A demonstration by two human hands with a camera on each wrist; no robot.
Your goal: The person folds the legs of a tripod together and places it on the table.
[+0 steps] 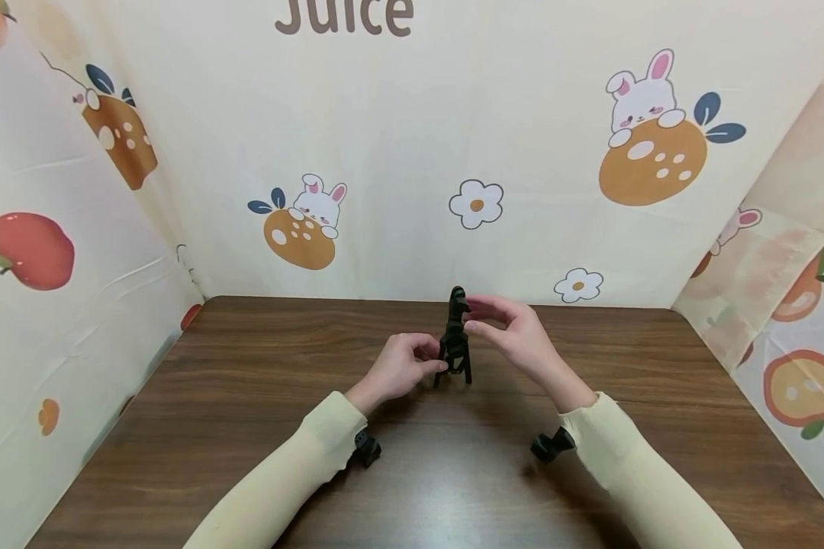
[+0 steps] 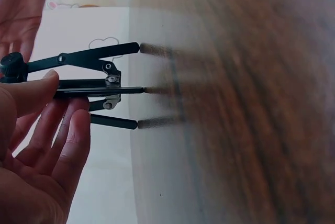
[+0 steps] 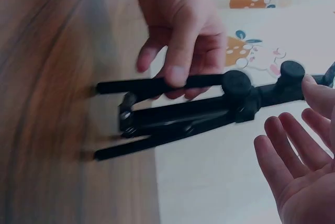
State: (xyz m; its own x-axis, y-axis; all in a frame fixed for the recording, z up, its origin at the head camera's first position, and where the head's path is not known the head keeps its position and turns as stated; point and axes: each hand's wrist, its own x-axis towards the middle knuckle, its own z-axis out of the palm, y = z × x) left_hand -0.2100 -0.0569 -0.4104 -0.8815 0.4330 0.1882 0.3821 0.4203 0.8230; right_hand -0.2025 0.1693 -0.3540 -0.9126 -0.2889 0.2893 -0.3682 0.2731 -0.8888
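A small black tripod (image 1: 456,335) stands upright near the back of the table, its legs slightly spread and its feet at the tabletop. Low on its left side, my left hand (image 1: 400,367) pinches one leg between thumb and fingers, as the left wrist view shows. My right hand (image 1: 515,337) is at the upper part, to the right. In the right wrist view its thumb lies by the column just above a round knob (image 3: 292,73), while the other fingers (image 3: 290,156) are extended and apart from the tripod. Whether that thumb touches the column I cannot tell.
The brown wooden table (image 1: 247,366) runs back to a cream cloth wall (image 1: 398,137) printed with rabbits, fruit and flowers. Similar printed cloth hangs at both sides. A black wrist camera (image 1: 367,448) sits under each sleeve, close to the tabletop.
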